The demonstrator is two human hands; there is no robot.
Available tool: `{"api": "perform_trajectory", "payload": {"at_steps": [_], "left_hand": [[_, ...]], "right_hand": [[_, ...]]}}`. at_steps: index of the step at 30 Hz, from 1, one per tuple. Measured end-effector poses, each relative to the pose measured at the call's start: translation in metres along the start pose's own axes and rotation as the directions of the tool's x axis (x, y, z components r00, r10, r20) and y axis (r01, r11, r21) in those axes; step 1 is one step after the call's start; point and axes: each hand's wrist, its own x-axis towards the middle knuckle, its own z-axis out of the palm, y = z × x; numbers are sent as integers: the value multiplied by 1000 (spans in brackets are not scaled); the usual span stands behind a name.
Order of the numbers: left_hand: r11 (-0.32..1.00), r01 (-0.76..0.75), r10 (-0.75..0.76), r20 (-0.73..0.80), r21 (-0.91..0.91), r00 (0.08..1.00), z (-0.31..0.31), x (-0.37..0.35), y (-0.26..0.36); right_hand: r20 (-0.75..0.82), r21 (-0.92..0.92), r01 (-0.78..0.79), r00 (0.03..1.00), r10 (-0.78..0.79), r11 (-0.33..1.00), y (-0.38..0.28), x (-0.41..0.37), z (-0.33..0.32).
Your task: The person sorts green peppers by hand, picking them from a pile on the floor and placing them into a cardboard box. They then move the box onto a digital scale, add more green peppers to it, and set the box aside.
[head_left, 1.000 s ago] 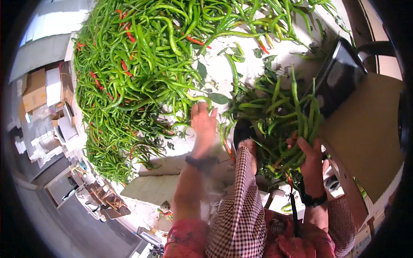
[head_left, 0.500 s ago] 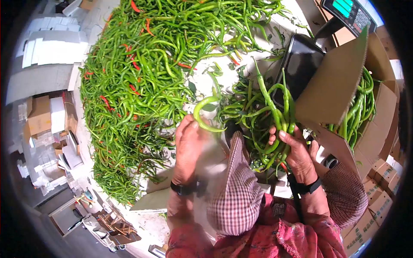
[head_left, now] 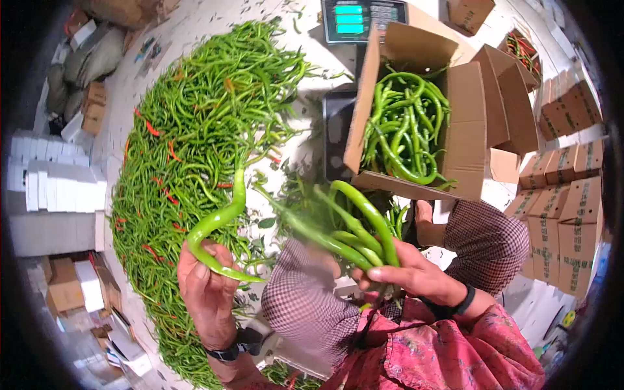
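My left hand (head_left: 209, 286) is closed on a curved green chili pepper (head_left: 207, 224), which stands up from the fingertips at the edge of a large heap of chili peppers (head_left: 195, 130). A few red ones show in that heap. In my right hand (head_left: 416, 273) is a bunch of long green chili peppers (head_left: 351, 240), gripped by their lower ends above my knees. The bunch's upper tips are blurred. Behind it lies a smaller pile of peppers (head_left: 299, 195), partly hidden. An open cardboard box (head_left: 468, 123) holds more green chili peppers (head_left: 406, 123).
The box rests by a black scale platform (head_left: 337, 127) with a lit green display (head_left: 348, 19). Printed cartons (head_left: 565, 221) are stacked at the right. White boxes (head_left: 58, 185) and open cardboard boxes (head_left: 65, 286) stand at the left.
My view has swung right, bringing the box fully into sight. Both hands still hold peppers; the right hand's bunch now tilts to the left, away from the pile.
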Motion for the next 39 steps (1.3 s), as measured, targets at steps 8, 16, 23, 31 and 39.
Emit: {"api": "perform_trajectory", "payload": {"at_steps": [8, 16, 23, 31, 39], "left_hand": [[999, -5, 23, 348, -53, 937, 123, 31, 4], [793, -178, -173, 496, 582, 851, 214, 36, -57], [784, -167, -300, 601, 597, 741, 240, 31, -112], [900, 59, -282, 476, 431, 833, 226, 61, -93], [838, -6, -253, 398, 546, 882, 216, 85, -118]], "right_hand": [[-456, 122, 446, 819, -349, 887, -50, -95, -37], [-534, 255, 478, 794, -290, 841, -92, -84, -77], [-438, 374, 482, 845, -308, 792, -88, -59, -93], [-522, 329, 560, 779, -347, 760, -91, -67, -119], [-448, 451, 585, 801, -396, 674, -92, -72, -128]]}}
